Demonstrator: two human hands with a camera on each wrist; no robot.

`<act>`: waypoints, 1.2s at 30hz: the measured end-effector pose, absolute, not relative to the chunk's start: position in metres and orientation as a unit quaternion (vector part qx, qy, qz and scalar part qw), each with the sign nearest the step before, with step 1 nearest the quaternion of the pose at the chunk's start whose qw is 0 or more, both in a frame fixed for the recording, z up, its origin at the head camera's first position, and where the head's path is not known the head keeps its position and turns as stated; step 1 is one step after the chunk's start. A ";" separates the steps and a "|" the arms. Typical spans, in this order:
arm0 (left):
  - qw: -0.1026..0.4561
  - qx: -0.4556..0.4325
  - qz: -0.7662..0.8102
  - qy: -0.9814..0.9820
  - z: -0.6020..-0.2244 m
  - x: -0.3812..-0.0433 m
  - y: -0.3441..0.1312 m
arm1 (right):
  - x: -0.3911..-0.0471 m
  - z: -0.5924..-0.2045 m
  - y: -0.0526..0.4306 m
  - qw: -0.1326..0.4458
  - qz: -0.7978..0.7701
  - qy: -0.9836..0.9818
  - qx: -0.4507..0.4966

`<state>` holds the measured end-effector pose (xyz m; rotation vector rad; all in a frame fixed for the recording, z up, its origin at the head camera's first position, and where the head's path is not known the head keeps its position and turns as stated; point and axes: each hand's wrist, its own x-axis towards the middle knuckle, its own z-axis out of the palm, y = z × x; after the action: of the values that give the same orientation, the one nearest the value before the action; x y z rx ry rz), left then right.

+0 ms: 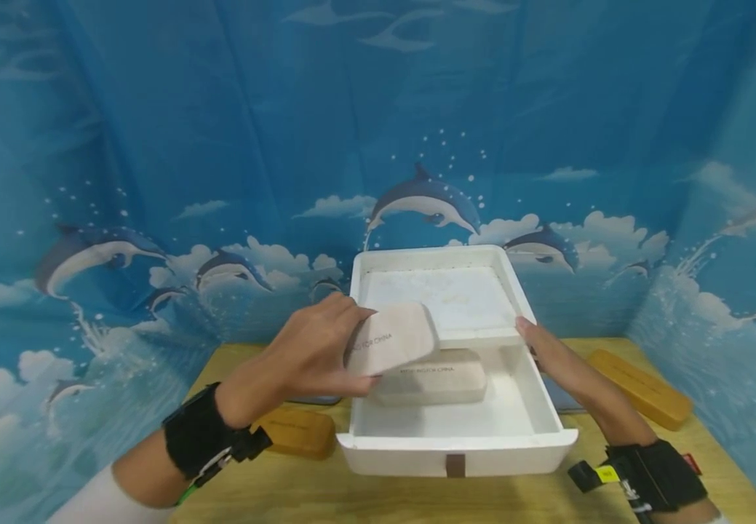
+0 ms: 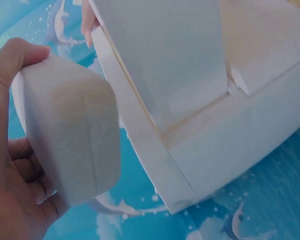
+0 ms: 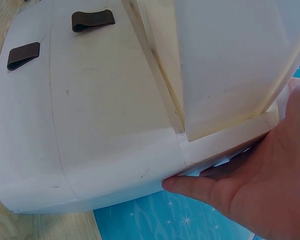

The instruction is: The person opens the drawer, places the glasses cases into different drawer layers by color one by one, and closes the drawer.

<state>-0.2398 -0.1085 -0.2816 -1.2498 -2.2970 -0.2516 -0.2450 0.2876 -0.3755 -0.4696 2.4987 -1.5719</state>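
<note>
My left hand (image 1: pixel 315 346) grips a cream, rounded oblong case (image 1: pixel 397 338) with dark printed lettering, thumb on one side and fingers on the other. The case is tilted above the open drawer (image 1: pixel 522 441) of a white storage box (image 1: pixel 436 291). In the left wrist view, the held case (image 2: pixel 85 135) shows its smooth end. A second cream case (image 1: pixel 450 386) with similar lettering lies in the drawer, partly covered by the held one. Against the right side of the box rests my right hand (image 1: pixel 554 356); its thumb touches the white wall in the right wrist view.
A mustard-brown case (image 1: pixel 302 433) lies left of the box, and another (image 1: pixel 642 389) lies to its right on the wooden table (image 1: pixel 404 502). Dark flat items (image 1: pixel 319 399) peek out beside the box. A blue dolphin-print curtain (image 1: pixel 286 145) hangs behind.
</note>
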 end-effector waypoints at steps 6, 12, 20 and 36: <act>0.203 -0.466 -0.089 -0.857 -0.277 -0.233 -0.088 | -0.245 -0.374 0.288 0.074 -0.522 0.835 -0.157; 0.140 -0.493 -0.069 -0.856 -0.267 -0.224 -0.063 | -0.244 -0.369 0.290 0.077 -0.511 0.845 -0.139; 0.079 -0.538 -0.087 -0.835 -0.267 -0.218 -0.038 | -0.246 -0.368 0.290 0.076 -0.501 0.852 -0.132; -0.131 -0.511 -0.095 -0.844 -0.286 -0.239 -0.030 | -0.249 -0.375 0.288 0.074 -0.504 0.851 -0.129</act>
<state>-0.2393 -0.0298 -0.2864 -1.7550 -2.8992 -0.3259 -0.2491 0.2884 -0.3749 -0.3882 2.5546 -1.5133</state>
